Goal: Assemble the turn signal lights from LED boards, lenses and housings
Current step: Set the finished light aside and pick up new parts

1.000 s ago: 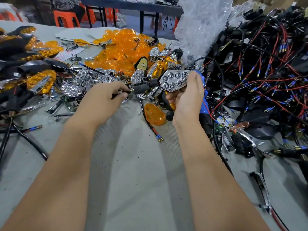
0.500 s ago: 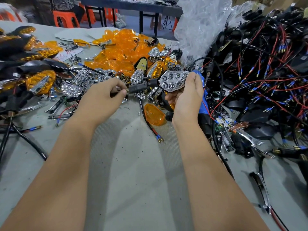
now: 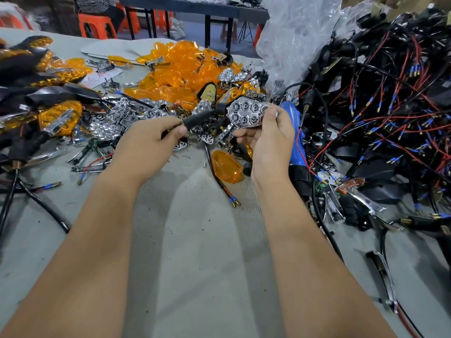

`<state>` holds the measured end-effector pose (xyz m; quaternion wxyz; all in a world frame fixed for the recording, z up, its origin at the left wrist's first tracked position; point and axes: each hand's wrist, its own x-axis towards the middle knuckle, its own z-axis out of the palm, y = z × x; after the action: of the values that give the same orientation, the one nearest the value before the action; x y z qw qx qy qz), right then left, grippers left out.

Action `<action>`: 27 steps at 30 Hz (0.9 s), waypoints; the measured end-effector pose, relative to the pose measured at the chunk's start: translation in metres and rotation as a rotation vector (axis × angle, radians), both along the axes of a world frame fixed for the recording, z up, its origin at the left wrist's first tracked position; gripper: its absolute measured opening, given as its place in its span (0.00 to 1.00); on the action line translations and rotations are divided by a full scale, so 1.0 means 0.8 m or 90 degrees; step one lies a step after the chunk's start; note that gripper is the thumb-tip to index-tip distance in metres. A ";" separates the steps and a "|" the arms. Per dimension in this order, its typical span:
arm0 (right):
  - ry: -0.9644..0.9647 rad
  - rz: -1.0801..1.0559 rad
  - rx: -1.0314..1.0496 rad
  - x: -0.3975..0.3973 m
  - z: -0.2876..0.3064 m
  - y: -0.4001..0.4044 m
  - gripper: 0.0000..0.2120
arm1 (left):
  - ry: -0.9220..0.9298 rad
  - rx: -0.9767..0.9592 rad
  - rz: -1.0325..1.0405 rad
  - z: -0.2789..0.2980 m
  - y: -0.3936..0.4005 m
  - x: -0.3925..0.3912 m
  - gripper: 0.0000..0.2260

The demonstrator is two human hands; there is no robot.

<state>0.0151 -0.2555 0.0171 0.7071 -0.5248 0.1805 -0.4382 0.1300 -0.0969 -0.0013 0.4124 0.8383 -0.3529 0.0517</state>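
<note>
My right hand [image 3: 269, 140] grips a turn signal housing whose chrome reflector [image 3: 245, 112] with several round cups faces up. The black stem [image 3: 199, 119] of that housing points left, and my left hand [image 3: 148, 145] pinches its end. A loose orange lens [image 3: 227, 167] lies on the table just below and between my hands. Beyond my hands lie a heap of orange lenses [image 3: 180, 71] and scattered chrome reflectors [image 3: 117, 118].
A big tangle of black housings with red and black wires [image 3: 380, 113] fills the right side. A blue tool [image 3: 296, 142] lies by my right hand. Finished amber lights [image 3: 58, 118] sit at left. Clear plastic bag [image 3: 295, 32] behind. The grey table [image 3: 195, 240] spreads between my forearms.
Both hands have risen slightly with the housing. My left hand's grip has slid along the stem, and the reflector is tilted a bit more toward me.
</note>
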 end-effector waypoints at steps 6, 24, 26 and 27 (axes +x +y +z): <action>0.023 -0.007 -0.030 0.003 -0.003 -0.002 0.09 | -0.009 -0.024 -0.014 -0.001 0.000 0.000 0.06; 0.036 -0.012 -0.070 0.003 -0.005 -0.006 0.08 | 0.027 -0.033 0.024 0.008 0.001 -0.006 0.03; 0.039 -0.019 -0.065 0.003 -0.007 -0.008 0.08 | 0.032 -0.056 0.008 0.008 0.002 -0.007 0.03; 0.039 -0.021 -0.061 0.003 -0.007 -0.009 0.08 | 0.028 -0.066 -0.005 0.008 0.003 -0.009 0.05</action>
<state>0.0177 -0.2626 0.0117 0.6679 -0.5680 0.1897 -0.4418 0.1232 -0.0945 0.0054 0.4631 0.8152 -0.3442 0.0500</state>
